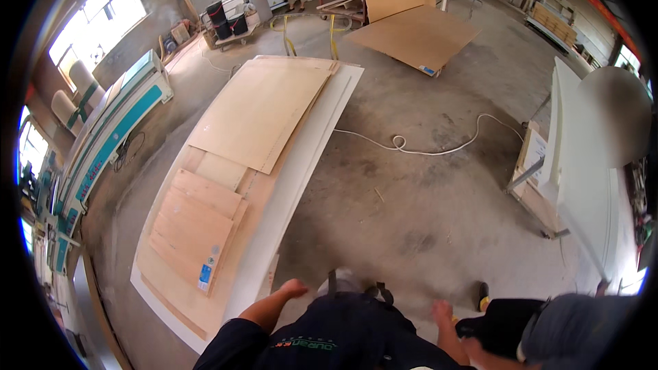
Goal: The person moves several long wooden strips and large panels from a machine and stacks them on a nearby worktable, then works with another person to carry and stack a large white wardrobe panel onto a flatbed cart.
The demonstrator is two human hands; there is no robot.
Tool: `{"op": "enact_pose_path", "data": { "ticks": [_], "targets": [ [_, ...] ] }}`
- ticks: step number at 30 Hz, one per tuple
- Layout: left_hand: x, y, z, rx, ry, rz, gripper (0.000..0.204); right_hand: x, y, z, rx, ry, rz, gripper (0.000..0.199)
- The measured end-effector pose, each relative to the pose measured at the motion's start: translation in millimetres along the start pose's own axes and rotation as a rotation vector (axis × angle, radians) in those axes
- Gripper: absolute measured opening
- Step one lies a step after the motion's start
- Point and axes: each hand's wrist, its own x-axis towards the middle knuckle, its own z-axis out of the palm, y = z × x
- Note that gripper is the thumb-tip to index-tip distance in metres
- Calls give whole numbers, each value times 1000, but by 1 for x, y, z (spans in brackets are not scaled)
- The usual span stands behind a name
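From the head, one fisheye looks down, close over the wearer's chest (pixel 336 318), across the workshop floor (pixel 425 188)

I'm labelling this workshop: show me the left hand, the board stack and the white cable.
Left hand (pixel 295 288), head view: its middle.
Board stack (pixel 264 113), head view: far top sheet.
White cable (pixel 432 153), head view: middle stretch.

Left: white panel (pixel 274 233) bearing stacked wooden boards (pixel 264 113). Floor (pixel 411 199), right of it: white cord (pixel 439 153) (one small loop).
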Motion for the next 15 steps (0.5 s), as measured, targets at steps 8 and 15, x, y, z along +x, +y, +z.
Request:
{"op": "enact_pose_path", "data": {
  "ticks": [8,15],
  "targets": [
    [120,21,-13,-1123,324,-455,26,169,-327,64,-204,78,-191,12],
    [67,123,-428,-755,835,-782,39,219,-339,-10,-879,-482,-36,10]
  ]
}}
